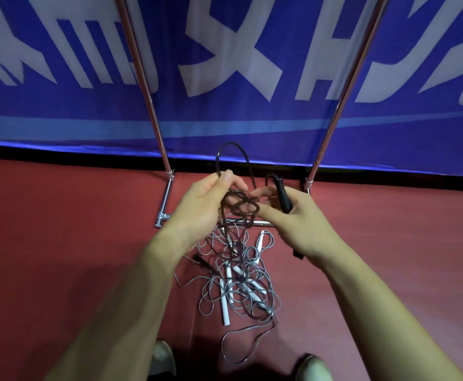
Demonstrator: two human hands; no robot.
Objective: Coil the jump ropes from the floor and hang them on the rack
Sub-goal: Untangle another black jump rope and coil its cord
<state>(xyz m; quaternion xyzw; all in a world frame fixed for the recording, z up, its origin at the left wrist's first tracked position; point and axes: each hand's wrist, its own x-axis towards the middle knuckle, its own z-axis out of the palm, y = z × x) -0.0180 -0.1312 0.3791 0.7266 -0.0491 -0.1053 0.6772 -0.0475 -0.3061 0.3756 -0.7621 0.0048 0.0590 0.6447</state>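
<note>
Now: left hand (205, 204) pinches one black rope (246, 200); right hand (304, 224) grips one black handle (283, 196).

Two hands in play, left hand (197, 204) and right hand (304, 226), with one black rope (233, 149) between them. One black handle (283, 196) is up top and a second black handle (201, 261) down on the floor. White handles (224, 312): at least four (the tangle hides an exact tally). Grey ropes (252, 273): several, count unreadable. Two rack uprights, left upright (143, 78) and right upright (353, 78). Two shoes (164, 358), one blue banner (252, 119).
</note>
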